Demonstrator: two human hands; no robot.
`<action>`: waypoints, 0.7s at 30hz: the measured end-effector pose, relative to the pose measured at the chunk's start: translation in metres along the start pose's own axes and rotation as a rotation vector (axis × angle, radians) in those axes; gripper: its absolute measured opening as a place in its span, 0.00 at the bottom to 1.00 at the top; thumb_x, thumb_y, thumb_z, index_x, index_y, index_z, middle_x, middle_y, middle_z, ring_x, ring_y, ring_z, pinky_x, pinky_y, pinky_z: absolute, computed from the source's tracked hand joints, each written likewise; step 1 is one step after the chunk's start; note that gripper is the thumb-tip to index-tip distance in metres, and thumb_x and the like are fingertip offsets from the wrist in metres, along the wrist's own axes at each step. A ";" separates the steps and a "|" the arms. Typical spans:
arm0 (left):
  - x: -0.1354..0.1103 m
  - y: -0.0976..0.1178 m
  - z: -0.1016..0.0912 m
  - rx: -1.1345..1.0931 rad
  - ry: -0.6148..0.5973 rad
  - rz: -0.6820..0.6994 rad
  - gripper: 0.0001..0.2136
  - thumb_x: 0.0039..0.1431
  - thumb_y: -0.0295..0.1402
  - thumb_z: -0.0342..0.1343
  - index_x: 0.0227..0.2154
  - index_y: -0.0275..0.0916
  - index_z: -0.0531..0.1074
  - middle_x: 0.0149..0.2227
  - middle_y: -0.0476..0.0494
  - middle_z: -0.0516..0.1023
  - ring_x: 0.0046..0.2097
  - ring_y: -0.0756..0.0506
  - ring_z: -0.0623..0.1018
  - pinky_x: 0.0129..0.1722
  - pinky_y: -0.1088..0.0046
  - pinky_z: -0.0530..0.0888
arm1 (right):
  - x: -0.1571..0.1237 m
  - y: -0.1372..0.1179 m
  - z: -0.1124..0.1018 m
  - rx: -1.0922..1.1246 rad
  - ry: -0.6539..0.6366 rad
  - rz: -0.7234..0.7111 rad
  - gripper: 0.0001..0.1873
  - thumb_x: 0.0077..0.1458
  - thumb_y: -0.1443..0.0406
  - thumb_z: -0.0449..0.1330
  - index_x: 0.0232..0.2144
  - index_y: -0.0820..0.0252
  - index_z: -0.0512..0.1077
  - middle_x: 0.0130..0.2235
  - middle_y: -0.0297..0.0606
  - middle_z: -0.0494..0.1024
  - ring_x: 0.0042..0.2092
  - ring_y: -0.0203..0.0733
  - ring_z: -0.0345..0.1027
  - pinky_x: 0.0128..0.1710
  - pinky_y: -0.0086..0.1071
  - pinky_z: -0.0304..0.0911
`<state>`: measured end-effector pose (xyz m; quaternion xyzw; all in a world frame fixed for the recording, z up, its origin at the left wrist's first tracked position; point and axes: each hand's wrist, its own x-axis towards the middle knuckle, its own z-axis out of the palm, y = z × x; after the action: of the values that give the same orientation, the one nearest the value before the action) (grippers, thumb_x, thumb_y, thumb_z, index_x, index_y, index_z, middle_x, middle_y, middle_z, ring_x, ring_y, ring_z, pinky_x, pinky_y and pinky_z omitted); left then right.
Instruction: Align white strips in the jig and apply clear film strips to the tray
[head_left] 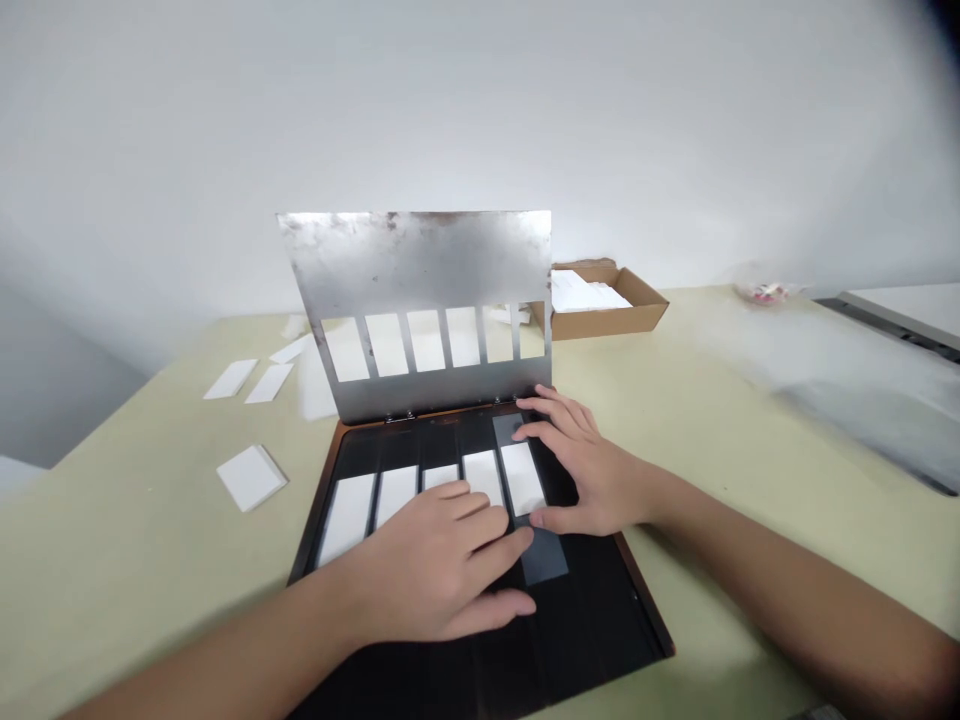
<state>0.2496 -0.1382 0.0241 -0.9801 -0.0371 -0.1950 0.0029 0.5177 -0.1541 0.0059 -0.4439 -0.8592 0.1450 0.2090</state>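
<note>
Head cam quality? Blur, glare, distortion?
Head view: the left hand and right hand look fairly sharp; the table is smeared at far right; the steel plate shows mottled glare; dark blotch top-right corner; wide-angle bowing near edges.

Both hands are palm down and flat, not gripping anything. The left hand [439, 565] has its fingers close together, and the right hand [592, 470] has them a little spread (its thumb lies just beside the other thumb). The left forearm [225, 655] and the right forearm [787, 600] come in from the lower corners.
</note>
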 end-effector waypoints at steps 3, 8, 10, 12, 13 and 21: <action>-0.001 0.001 0.001 0.006 -0.002 0.000 0.18 0.72 0.45 0.54 0.50 0.35 0.76 0.31 0.46 0.75 0.30 0.45 0.71 0.31 0.66 0.64 | 0.000 -0.001 0.000 -0.012 -0.003 -0.002 0.40 0.50 0.49 0.71 0.60 0.56 0.63 0.71 0.52 0.54 0.76 0.64 0.31 0.71 0.62 0.39; -0.001 0.000 0.002 -0.004 -0.004 0.003 0.20 0.72 0.47 0.55 0.51 0.34 0.76 0.31 0.47 0.76 0.29 0.45 0.72 0.30 0.66 0.66 | 0.000 -0.002 0.001 -0.018 0.006 0.012 0.37 0.51 0.51 0.70 0.59 0.55 0.64 0.71 0.51 0.56 0.76 0.63 0.33 0.71 0.60 0.40; -0.001 0.000 0.003 -0.004 -0.007 0.004 0.20 0.71 0.47 0.55 0.50 0.34 0.76 0.31 0.47 0.76 0.29 0.45 0.73 0.30 0.65 0.66 | 0.000 -0.002 0.001 -0.013 0.015 0.011 0.37 0.51 0.51 0.70 0.58 0.54 0.64 0.70 0.52 0.56 0.76 0.64 0.34 0.71 0.61 0.41; -0.001 -0.001 0.003 -0.003 -0.006 0.006 0.20 0.71 0.47 0.56 0.50 0.33 0.76 0.31 0.46 0.76 0.29 0.45 0.73 0.29 0.65 0.66 | 0.000 -0.003 0.002 -0.008 0.023 0.007 0.36 0.51 0.51 0.70 0.58 0.54 0.64 0.70 0.52 0.57 0.76 0.64 0.34 0.71 0.61 0.41; -0.001 -0.001 0.003 -0.002 -0.006 0.007 0.20 0.71 0.48 0.56 0.50 0.33 0.76 0.30 0.47 0.76 0.29 0.45 0.73 0.29 0.65 0.67 | 0.000 -0.003 0.002 -0.007 0.025 0.007 0.36 0.51 0.52 0.70 0.58 0.55 0.64 0.70 0.52 0.57 0.76 0.64 0.35 0.71 0.61 0.41; -0.002 0.002 0.002 0.002 0.007 0.013 0.22 0.70 0.49 0.56 0.50 0.33 0.76 0.29 0.47 0.76 0.28 0.45 0.74 0.27 0.65 0.67 | 0.000 -0.003 0.002 -0.003 0.018 0.029 0.36 0.50 0.52 0.70 0.57 0.55 0.65 0.70 0.52 0.57 0.76 0.63 0.35 0.71 0.61 0.42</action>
<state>0.2487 -0.1401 0.0214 -0.9796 -0.0312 -0.1982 0.0053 0.5141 -0.1557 0.0056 -0.4578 -0.8510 0.1430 0.2139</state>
